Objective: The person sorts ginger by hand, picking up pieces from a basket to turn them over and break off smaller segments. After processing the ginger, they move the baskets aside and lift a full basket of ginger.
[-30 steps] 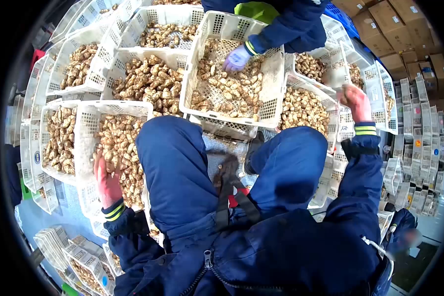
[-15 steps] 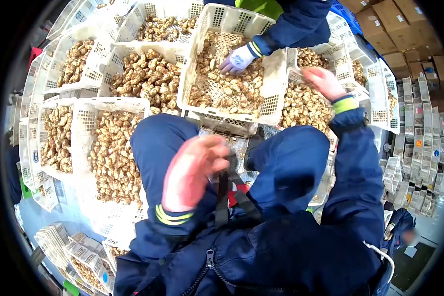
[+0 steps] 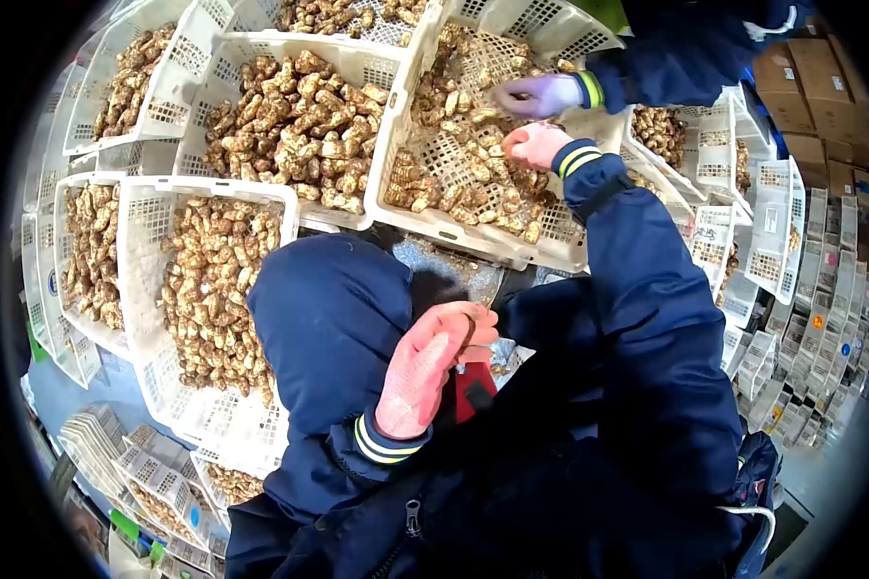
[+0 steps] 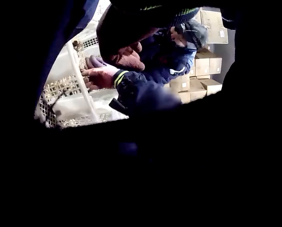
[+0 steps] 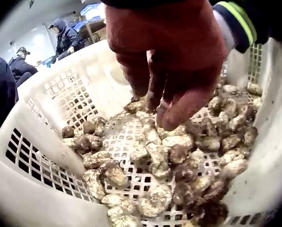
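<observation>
In the head view, my right hand (image 3: 533, 146), in a pink glove, reaches into the middle white crate (image 3: 386, 183). Its fingers point down, and in the right wrist view the fingertips (image 5: 168, 122) are right at the stubby brown-and-cream pieces (image 5: 155, 201), some caked with dark dirt. My left hand (image 3: 434, 362), gloved alike, hovers over my lap with loosely curled fingers and no piece visible in it. Beside my right hand, another person's lilac-gloved hand (image 3: 541, 95) works in the same crate. Most of the left wrist view is dark.
Left of my knee stands a crate (image 3: 145, 289) of similar pieces, and behind it another full crate (image 3: 198, 145). More crates ring the right side, near stacked cardboard boxes (image 3: 806, 111). My knee (image 3: 333, 280) rises close to the left crate.
My left hand has left the left crate and come over my lap. From the right side, my right hand has swung into the middle crate. The head view has shifted.
</observation>
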`<move>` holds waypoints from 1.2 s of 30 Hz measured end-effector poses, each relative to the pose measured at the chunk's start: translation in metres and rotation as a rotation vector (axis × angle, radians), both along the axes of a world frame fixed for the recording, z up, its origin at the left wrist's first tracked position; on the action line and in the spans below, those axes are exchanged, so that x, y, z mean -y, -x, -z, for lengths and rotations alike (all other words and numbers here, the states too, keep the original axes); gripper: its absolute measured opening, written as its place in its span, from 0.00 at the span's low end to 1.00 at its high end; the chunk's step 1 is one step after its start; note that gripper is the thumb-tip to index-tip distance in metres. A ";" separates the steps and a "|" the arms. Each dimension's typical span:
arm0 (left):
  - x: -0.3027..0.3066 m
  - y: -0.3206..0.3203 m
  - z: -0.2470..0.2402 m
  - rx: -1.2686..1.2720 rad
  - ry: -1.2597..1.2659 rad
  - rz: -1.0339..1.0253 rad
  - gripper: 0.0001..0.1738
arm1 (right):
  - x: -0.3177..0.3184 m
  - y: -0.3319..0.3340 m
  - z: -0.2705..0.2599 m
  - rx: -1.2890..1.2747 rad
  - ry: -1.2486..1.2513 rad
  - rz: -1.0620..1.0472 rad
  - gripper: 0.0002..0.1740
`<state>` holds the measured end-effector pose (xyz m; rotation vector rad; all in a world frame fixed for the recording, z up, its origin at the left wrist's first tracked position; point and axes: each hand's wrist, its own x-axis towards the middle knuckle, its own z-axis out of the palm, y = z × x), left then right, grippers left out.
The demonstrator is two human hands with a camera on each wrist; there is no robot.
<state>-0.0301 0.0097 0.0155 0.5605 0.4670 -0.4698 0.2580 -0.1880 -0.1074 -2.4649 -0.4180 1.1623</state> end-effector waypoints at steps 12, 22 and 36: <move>0.004 -0.007 0.005 -0.026 -0.023 0.058 0.18 | -0.079 0.023 0.040 0.413 0.556 -0.740 0.15; 0.009 -0.004 0.003 0.039 -0.041 0.066 0.19 | -0.099 0.023 -0.011 0.179 0.099 -0.403 0.19; 0.007 -0.006 0.009 0.011 -0.039 -0.073 0.31 | -0.088 0.032 -0.032 -0.098 -0.213 -0.019 0.20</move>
